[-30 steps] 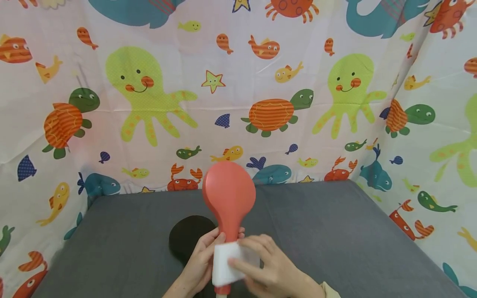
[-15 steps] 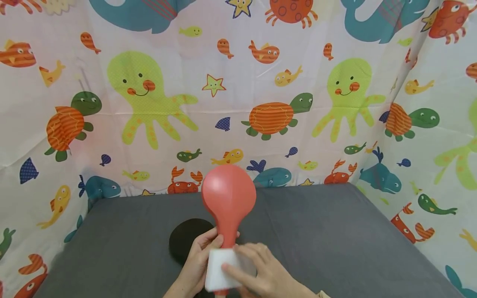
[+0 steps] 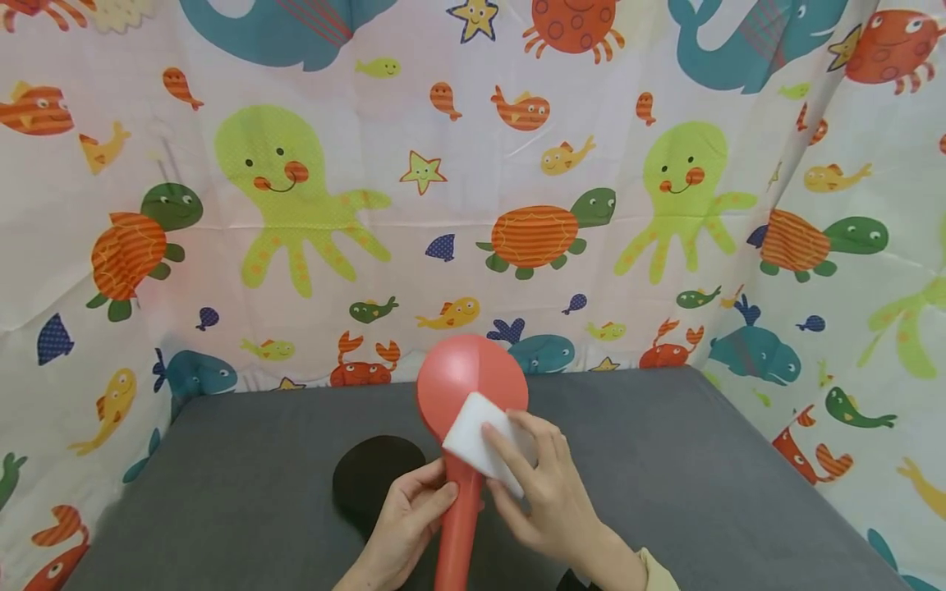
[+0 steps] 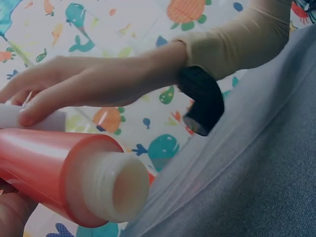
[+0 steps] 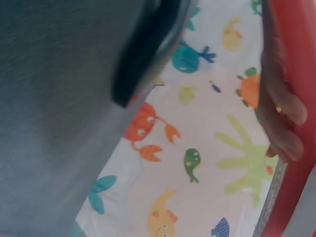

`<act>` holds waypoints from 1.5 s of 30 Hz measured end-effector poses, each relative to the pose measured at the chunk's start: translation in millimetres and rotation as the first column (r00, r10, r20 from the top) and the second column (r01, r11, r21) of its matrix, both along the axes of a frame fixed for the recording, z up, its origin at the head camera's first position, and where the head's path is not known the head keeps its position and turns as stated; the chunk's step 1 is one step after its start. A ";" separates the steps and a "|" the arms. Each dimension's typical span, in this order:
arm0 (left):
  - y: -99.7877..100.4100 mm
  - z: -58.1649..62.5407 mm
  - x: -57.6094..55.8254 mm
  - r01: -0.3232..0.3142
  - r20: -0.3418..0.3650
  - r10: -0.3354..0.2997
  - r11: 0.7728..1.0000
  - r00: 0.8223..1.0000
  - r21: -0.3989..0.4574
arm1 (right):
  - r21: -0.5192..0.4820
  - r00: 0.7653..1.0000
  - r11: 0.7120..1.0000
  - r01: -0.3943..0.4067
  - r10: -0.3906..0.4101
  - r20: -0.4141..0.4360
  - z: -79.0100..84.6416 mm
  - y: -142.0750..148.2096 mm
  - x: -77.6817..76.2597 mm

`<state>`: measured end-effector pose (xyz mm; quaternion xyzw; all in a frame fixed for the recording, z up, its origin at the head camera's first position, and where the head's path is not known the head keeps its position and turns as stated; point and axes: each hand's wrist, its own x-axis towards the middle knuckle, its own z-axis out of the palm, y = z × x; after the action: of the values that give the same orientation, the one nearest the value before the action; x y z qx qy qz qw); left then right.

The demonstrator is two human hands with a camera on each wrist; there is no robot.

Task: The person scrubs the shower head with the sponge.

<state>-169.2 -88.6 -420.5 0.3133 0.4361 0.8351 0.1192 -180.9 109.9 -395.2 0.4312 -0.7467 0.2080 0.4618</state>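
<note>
A red handheld shower head [image 3: 473, 361] is held up over the table, its rounded back towards me. My left hand [image 3: 414, 513] grips its handle, thumb across the front. In the left wrist view, the handle [image 4: 49, 163] ends in a pale, open connector [image 4: 118, 187]. A white sponge block [image 3: 484, 439] lies against the neck and lower part of the round head. My right hand [image 3: 547, 484] holds this sponge from the right with fingers and thumb. The right wrist view shows left-hand fingers [image 5: 284, 116] around the red handle and a speckled grey strip of the head's face [image 5: 270, 207].
A black, round-ended thing [image 3: 373, 484] lies on the grey table cover [image 3: 244, 476], partly behind the left hand. A curtain [image 3: 443, 197] printed with sea animals stands behind and at both sides. A dark strap [image 4: 202, 98] circles the right wrist.
The sponge has moved up from the lower handle to the neck and round head, with the right hand. The shower head has shifted slightly right and tilted. The left hand still grips the handle.
</note>
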 end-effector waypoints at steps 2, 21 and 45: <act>1.0 0.5 0.0 -0.002 -0.005 0.002 1.000 1.000 -0.009 | -0.030 0.999 0.999 0.035 -0.033 0.038 1.2 -1.4 1.6; -1.4 3.8 -3.0 0.021 -0.019 -0.020 0.999 1.000 0.034 | 0.026 0.990 0.998 -0.059 0.062 -0.124 -6.4 -1.0 1.8; -1.4 8.3 -1.5 0.030 0.018 -0.031 0.998 0.999 0.056 | 0.103 0.956 0.964 -0.244 0.257 -0.142 -12.0 -7.4 1.6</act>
<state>-170.7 -90.0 -412.2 0.3153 0.4069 0.8479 0.1271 -179.2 102.5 -407.1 0.5562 -0.6561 0.1991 0.4695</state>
